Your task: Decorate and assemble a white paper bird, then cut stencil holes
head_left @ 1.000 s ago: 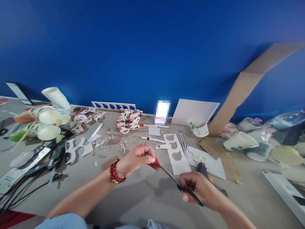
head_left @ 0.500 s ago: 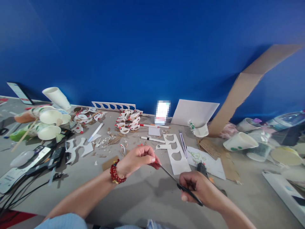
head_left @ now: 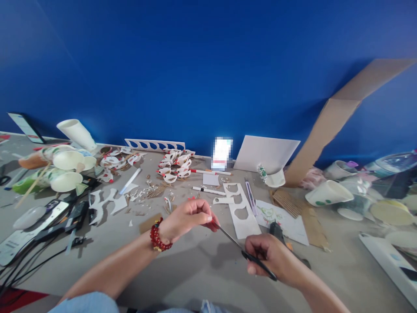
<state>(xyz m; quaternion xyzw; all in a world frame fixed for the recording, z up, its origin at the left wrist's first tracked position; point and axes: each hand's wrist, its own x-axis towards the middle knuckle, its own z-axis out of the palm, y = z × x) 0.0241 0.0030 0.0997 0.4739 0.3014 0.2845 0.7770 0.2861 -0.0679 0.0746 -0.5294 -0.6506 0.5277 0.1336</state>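
My right hand (head_left: 269, 258) is closed round the black handles of a pair of scissors (head_left: 232, 238), whose metal blades point up and left. At the tips of the blades, my left hand (head_left: 193, 214) pinches a small red piece (head_left: 213, 224); its exact kind is too small to make out. A red bead bracelet is round my left wrist. Beyond my hands lie white bird-shaped cutouts (head_left: 170, 178) with red marks and brown wings, in a cluster. A white cut-out sheet (head_left: 241, 213) with bird-shaped holes lies just past the scissors.
At left stand paper cups (head_left: 67, 181), a mouse (head_left: 30, 217) and cables. Paper scraps (head_left: 151, 191) litter the middle. A purple cutter (head_left: 251, 198), a bird drawing (head_left: 283, 221), a dark glue gun (head_left: 276, 232) and cardboard (head_left: 314, 230) lie right. A lit phone (head_left: 221, 153) leans against the blue wall.
Both hands and the scissors stay almost exactly where they were. Only a very slight shift of the view shows.
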